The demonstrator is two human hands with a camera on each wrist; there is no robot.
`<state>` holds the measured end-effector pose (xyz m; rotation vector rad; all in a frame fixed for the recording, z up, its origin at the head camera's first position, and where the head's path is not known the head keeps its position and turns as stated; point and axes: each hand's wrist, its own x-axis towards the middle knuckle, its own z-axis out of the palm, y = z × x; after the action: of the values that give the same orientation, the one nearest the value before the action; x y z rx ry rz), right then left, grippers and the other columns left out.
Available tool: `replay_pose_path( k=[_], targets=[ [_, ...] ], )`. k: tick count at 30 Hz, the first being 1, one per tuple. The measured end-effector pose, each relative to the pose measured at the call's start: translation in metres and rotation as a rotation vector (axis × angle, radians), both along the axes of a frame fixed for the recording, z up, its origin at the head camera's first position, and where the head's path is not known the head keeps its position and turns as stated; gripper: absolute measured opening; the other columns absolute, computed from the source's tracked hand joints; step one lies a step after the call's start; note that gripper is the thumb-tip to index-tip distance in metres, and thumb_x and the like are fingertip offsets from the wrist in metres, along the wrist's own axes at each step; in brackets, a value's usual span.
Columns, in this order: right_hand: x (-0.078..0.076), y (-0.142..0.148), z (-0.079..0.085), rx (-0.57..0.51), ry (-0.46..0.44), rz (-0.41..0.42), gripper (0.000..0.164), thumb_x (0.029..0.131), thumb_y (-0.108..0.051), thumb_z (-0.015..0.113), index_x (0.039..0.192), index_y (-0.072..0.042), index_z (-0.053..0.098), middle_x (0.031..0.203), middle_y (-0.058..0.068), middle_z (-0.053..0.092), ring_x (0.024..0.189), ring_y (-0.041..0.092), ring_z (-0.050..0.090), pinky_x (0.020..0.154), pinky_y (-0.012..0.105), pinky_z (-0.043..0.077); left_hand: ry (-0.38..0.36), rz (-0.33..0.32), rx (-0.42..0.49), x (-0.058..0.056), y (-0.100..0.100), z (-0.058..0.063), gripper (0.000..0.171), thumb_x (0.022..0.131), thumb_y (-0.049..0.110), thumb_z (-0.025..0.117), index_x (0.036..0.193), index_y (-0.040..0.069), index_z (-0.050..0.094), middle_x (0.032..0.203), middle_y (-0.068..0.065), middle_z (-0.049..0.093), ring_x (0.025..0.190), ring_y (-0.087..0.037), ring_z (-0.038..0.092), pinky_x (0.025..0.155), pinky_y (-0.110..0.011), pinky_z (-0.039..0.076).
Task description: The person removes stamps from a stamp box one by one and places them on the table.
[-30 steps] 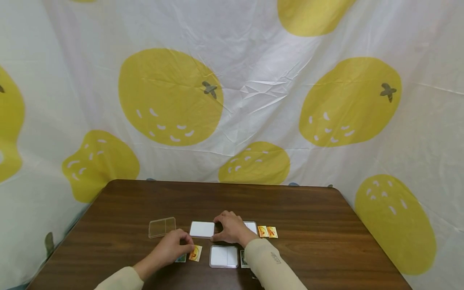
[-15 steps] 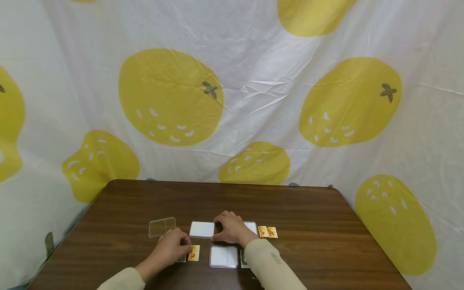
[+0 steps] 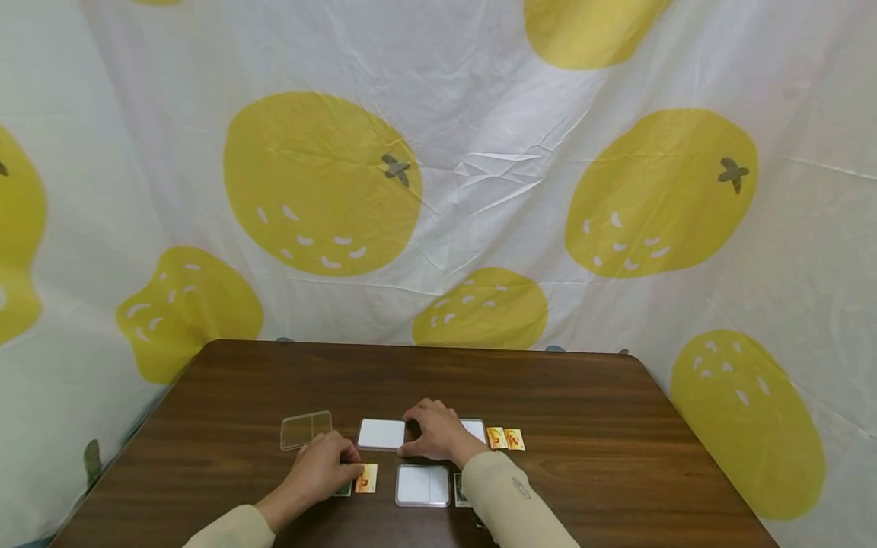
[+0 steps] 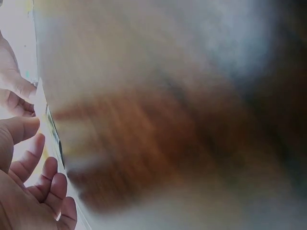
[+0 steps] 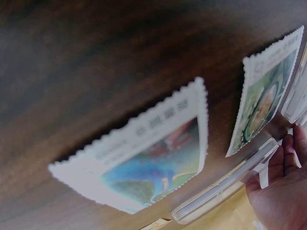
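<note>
In the head view, my left hand (image 3: 323, 466) rests by a yellow-orange stamp (image 3: 366, 479), its fingertips right at the stamp's upper left corner. A green stamp (image 3: 344, 489) is mostly hidden under that hand. Seen from the left wrist, the left fingers are loosely curved, with a small gap between thumb and forefinger. My right hand (image 3: 435, 432) holds the right end of a flat clear plastic case (image 3: 381, 434) with a white insert, thumb at its near corner and fingers at its far one.
A clear lid (image 3: 301, 431) lies at the left. Another white-filled case (image 3: 422, 485) sits in front, a third case (image 3: 474, 428) under the right wrist. Two orange stamps (image 3: 505, 438) lie farther right. The right wrist view shows a blue picture stamp (image 5: 148, 163) and a green one (image 5: 266, 96).
The yellow-orange stamp was tilted a second ago and has turned straight, shifting slightly left. My left hand drew back a little with it. The right hand has stayed in place.
</note>
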<state>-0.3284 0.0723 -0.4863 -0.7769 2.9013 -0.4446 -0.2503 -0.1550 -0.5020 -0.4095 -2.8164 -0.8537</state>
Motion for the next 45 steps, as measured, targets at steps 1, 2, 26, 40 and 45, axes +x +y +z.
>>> replay_pose_path(
  k=[1, 2, 26, 40, 45],
  targets=[
    [0.0, 0.0, 0.0, 0.001, -0.001, -0.002, 0.055, 0.08, -0.049, 0.079, 0.123, -0.018, 0.067, 0.126, 0.003, 0.057, 0.12, 0.025, 0.05, 0.101, 0.045, 0.038, 0.0, 0.0, 0.0, 0.0, 0.0, 0.0, 0.022, 0.075, 0.022, 0.081, 0.065, 0.027, 0.062, 0.074, 0.012, 0.052, 0.075, -0.013, 0.05, 0.069, -0.041, 0.039],
    [0.0, 0.0, 0.0, 0.001, -0.002, -0.003, 0.055, 0.08, -0.049, 0.079, 0.123, -0.018, 0.067, 0.126, 0.003, 0.057, 0.12, 0.025, 0.05, 0.101, 0.045, 0.038, -0.001, 0.001, 0.0, 0.0, 0.0, 0.0, 0.022, 0.075, 0.022, 0.082, 0.065, 0.027, 0.062, 0.074, 0.012, 0.052, 0.076, -0.013, 0.05, 0.07, -0.041, 0.039],
    [0.004, 0.001, 0.003, -0.003, -0.008, 0.002, 0.055, 0.079, -0.049, 0.08, 0.122, -0.017, 0.067, 0.125, 0.003, 0.057, 0.119, 0.024, 0.05, 0.101, 0.045, 0.037, -0.049, 0.041, 0.104, -0.015, -0.023, 0.022, 0.017, 0.078, 0.02, 0.083, 0.088, 0.014, 0.071, 0.086, 0.002, 0.062, 0.081, -0.017, 0.058, 0.076, -0.041, 0.046],
    [0.003, 0.0, 0.001, 0.0, -0.007, -0.004, 0.055, 0.079, -0.049, 0.08, 0.122, -0.017, 0.067, 0.125, 0.003, 0.057, 0.12, 0.025, 0.049, 0.103, 0.045, 0.037, -0.063, 0.079, 0.084, -0.029, -0.061, 0.024, 0.034, 0.081, 0.026, 0.081, 0.105, 0.006, 0.07, 0.097, -0.007, 0.064, 0.09, -0.024, 0.058, 0.079, -0.048, 0.045],
    [0.003, 0.0, 0.001, 0.0, -0.006, -0.003, 0.055, 0.08, -0.049, 0.08, 0.123, -0.017, 0.067, 0.126, 0.003, 0.057, 0.121, 0.024, 0.049, 0.103, 0.045, 0.037, -0.074, 0.062, 0.101, -0.033, -0.077, 0.023, 0.043, 0.081, 0.028, 0.082, 0.111, 0.001, 0.068, 0.1, -0.01, 0.063, 0.09, -0.026, 0.057, 0.077, -0.046, 0.047]
  ],
)
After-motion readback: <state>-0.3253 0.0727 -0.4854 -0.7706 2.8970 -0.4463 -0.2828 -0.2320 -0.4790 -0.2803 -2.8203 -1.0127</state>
